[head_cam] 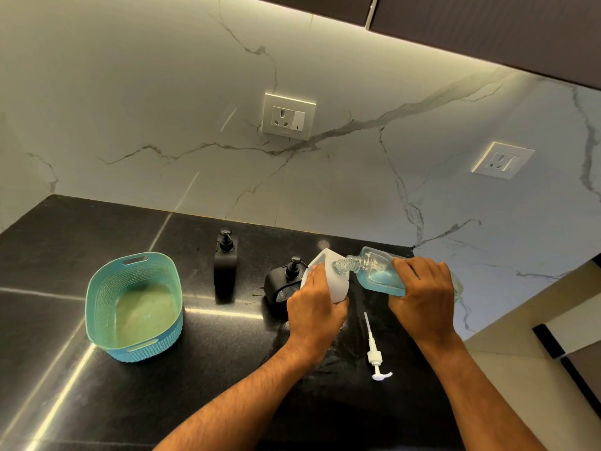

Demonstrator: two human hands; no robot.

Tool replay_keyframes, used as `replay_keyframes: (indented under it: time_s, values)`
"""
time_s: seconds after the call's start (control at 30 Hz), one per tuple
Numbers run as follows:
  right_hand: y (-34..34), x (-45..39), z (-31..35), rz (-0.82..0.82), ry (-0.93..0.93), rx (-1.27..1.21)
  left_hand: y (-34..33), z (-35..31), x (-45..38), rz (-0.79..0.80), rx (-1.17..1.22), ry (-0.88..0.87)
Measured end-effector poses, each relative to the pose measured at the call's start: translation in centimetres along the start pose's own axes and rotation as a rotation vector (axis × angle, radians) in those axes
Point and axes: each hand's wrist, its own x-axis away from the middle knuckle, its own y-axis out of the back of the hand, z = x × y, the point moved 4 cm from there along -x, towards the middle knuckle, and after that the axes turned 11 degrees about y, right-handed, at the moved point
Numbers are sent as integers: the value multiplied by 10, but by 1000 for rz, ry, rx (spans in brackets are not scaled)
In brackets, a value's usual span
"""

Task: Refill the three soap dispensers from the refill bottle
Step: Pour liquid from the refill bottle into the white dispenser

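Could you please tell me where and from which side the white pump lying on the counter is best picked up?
Probably by the collar of the white pump, pinched from above across its width. It lies flat on the counter, tube pointing away, and the collar is its thickest part.

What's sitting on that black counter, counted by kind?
Black soap dispensers: 2
White soap dispenser: 1, held by left hand
Refill bottle: 1, tipped by right hand
Loose white pump: 1
Teal basket: 1
Total: 6
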Motion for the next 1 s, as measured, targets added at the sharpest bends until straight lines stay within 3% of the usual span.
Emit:
replay_keyframes:
  time_s: [1.0]
  values:
    - [-1, 1, -1, -6, 17, -3, -1, 1, 1, 6, -3, -7]
